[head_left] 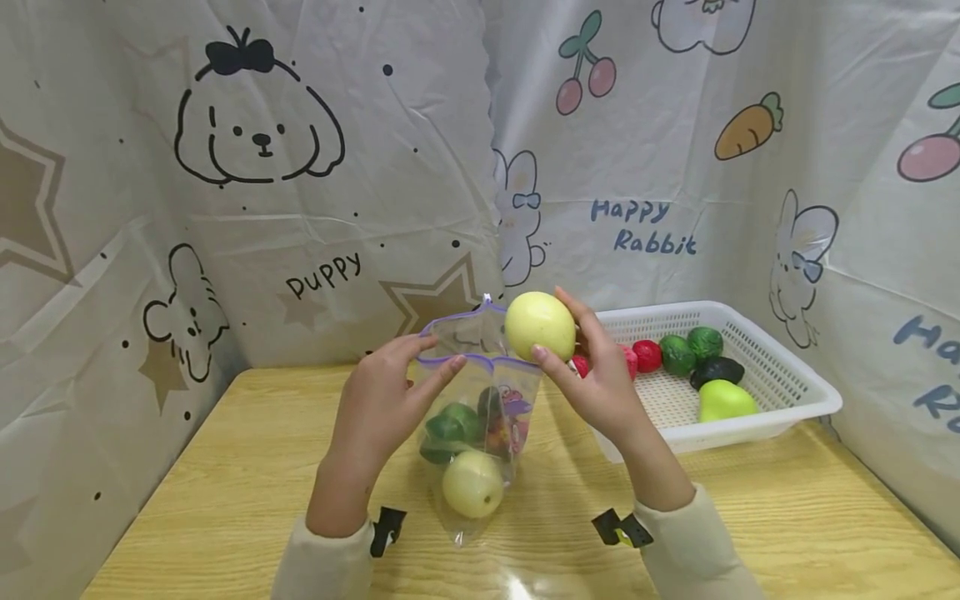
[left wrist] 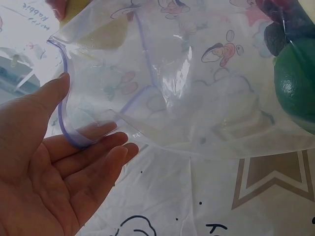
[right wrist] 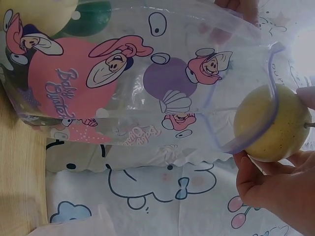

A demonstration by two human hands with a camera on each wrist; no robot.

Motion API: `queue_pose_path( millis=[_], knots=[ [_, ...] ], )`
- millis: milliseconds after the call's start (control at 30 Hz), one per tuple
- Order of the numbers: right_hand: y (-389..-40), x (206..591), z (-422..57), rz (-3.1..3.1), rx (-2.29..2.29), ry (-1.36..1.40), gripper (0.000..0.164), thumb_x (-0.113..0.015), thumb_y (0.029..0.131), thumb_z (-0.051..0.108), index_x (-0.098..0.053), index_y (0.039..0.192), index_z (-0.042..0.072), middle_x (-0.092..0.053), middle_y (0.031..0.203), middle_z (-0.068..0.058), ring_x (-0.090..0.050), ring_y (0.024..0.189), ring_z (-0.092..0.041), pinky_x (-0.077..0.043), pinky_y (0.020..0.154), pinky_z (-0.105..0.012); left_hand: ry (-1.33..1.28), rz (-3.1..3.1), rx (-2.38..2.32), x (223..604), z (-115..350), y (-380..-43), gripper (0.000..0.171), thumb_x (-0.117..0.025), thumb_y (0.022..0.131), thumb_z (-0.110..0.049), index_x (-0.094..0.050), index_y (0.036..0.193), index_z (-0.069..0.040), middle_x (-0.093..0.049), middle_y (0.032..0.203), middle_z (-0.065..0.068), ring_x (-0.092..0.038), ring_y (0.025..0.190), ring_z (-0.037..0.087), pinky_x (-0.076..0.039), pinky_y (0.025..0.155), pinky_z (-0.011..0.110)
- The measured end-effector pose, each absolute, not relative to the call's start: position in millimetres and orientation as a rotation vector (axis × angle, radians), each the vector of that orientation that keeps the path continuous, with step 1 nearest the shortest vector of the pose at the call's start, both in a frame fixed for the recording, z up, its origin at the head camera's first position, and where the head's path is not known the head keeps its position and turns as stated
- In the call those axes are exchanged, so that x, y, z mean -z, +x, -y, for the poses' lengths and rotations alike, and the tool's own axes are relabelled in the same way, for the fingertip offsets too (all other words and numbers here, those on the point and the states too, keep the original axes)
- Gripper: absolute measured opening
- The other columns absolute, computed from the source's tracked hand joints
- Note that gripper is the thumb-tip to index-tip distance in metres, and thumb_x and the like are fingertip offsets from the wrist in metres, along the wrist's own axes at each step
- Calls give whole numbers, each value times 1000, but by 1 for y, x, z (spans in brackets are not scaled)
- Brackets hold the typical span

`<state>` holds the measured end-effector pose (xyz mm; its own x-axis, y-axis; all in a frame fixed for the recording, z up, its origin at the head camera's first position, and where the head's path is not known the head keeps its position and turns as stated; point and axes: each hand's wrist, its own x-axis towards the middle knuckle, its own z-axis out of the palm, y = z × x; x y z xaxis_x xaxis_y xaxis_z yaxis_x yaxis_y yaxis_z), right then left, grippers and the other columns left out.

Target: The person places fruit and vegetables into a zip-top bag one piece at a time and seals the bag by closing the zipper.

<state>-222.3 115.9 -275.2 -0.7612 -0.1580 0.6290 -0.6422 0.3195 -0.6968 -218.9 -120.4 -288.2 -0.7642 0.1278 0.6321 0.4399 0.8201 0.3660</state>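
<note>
In the head view my right hand (head_left: 600,379) grips a round yellow pear (head_left: 540,326) at the mouth of a clear, purple-edged zip bag (head_left: 480,375). The right wrist view shows the speckled pear (right wrist: 270,123), stem outward, partly behind the purple rim. My left hand (head_left: 390,400) holds the bag's mouth at the left; in the left wrist view its thumb (left wrist: 56,91) touches the rim and a finger shows through the film. Inside the bag lie another yellow pear (head_left: 472,485), green produce (head_left: 453,423) and darker and reddish pieces, blurred by the plastic.
A white perforated basket (head_left: 795,408) stands at the right on the wooden table (head_left: 247,467). It holds red pieces (head_left: 647,356), green ones (head_left: 677,356), a dark avocado-like piece (head_left: 717,372) and a yellow-green pear (head_left: 726,402). Printed curtains surround the table.
</note>
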Motion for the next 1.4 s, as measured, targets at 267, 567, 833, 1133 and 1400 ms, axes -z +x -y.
queue_pose_path(
  millis=[267, 567, 833, 1133, 1400],
  knots=[
    [-221, 274, -114, 2183, -1404, 686, 65, -64, 85, 10, -34, 143, 8, -48, 134, -22, -58, 95, -24, -54, 71, -31, -420, 2399, 697, 286, 119, -218, 59, -52, 84, -60, -66, 115, -12, -67, 121, 8, -67, 87, 21, -60, 61, 37],
    [-221, 275, -112, 2176, -1370, 705, 63, -63, 86, 9, -35, 142, 4, -49, 134, -24, -59, 98, -27, -54, 76, -45, -425, 2394, 698, 286, 120, -218, 59, -52, 83, -60, -66, 115, -12, -67, 122, 7, -67, 86, 18, -59, 62, 37],
    [-221, 278, -105, 2162, -1328, 733, 57, -62, 87, 10, -39, 139, 4, -54, 130, -25, -60, 101, -30, -52, 78, -48, -440, 2392, 698, 285, 120, -218, 60, -52, 85, -58, -65, 118, -10, -65, 123, 9, -67, 84, 19, -59, 63, 37],
    [-220, 280, -101, 2193, -1294, 746, 53, -61, 88, 9, -41, 136, 1, -54, 130, -24, -63, 94, -29, -52, 76, -47, -461, 2391, 710, 286, 119, -216, 58, -52, 85, -58, -65, 119, -12, -66, 123, 7, -67, 79, 16, -59, 65, 37],
    [-239, 298, -106, 2222, -1231, 816, 41, -57, 92, 14, -49, 131, 6, -59, 126, -19, -66, 95, -22, -56, 81, -48, -450, 2390, 690, 286, 122, -217, 57, -54, 85, -54, -65, 117, -9, -67, 121, 11, -67, 84, 21, -59, 74, 43]
  ],
)
